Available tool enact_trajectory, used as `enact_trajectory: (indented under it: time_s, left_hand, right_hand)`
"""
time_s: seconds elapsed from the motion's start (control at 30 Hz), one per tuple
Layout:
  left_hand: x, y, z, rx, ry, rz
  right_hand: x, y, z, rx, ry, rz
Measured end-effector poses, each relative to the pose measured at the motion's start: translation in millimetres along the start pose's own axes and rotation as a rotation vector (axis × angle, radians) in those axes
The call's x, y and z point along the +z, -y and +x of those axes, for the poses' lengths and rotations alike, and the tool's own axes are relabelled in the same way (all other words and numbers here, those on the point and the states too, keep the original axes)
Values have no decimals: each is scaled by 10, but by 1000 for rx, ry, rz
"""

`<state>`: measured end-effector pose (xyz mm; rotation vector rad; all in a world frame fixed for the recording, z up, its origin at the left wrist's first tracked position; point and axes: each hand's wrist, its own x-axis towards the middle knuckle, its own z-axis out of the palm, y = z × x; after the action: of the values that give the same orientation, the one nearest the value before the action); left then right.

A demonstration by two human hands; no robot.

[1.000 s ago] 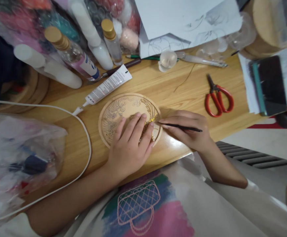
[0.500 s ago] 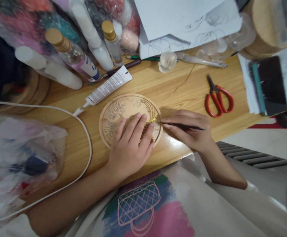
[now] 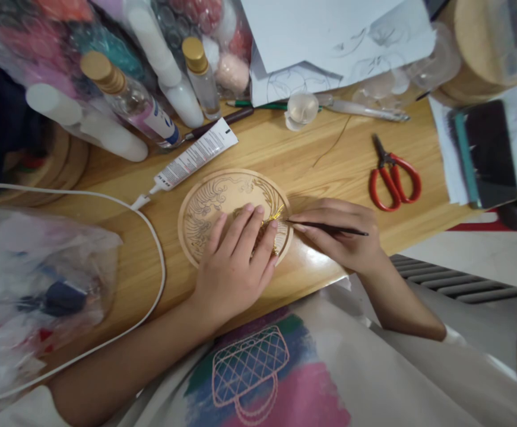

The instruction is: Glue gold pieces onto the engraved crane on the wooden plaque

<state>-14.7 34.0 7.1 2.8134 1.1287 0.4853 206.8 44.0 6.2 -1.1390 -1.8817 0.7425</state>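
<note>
A round wooden plaque [image 3: 229, 204] with a raised rim lies on the table, its pale face drawn with dark curling feather-like lines. Gold wire [image 3: 278, 212] follows some of the lines at its right side. My left hand [image 3: 235, 261] rests flat on the plaque with fingers stretched, covering its lower middle and part of the wire. At the right rim, my right hand [image 3: 345, 231] pinches a slim dark tool [image 3: 338, 228]. The tool's tip points left at the gold wire; whether it is tweezers or a brush, I cannot tell.
Red-handled cutters [image 3: 394, 178] lie to the right, near a phone [image 3: 485, 151]. Behind the plaque are a white glue tube [image 3: 196, 155], a small clear cup [image 3: 301, 110], bottles [image 3: 138, 107] and papers [image 3: 338, 35]. A white cable [image 3: 162, 261] curves past a plastic bag [image 3: 44, 284].
The tool in my right hand has shifted very slightly left. My left hand and the plaque have stayed in place.
</note>
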Motion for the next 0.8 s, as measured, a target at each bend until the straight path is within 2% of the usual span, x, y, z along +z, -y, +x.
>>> enact_trajectory:
  time_s: [0.37, 0.57, 0.8]
  left_hand:
    - [-7, -2, -5, -5, 14, -18]
    - [-6, -3, -1, -8, 9, -22]
    - [-1, 0, 3, -3, -3, -15]
  right_hand:
    - [2, -3, 3, -17, -3, -9]
    - [9, 23, 10, 25, -39, 12]
    - [-6, 10, 6, 2, 3, 11]
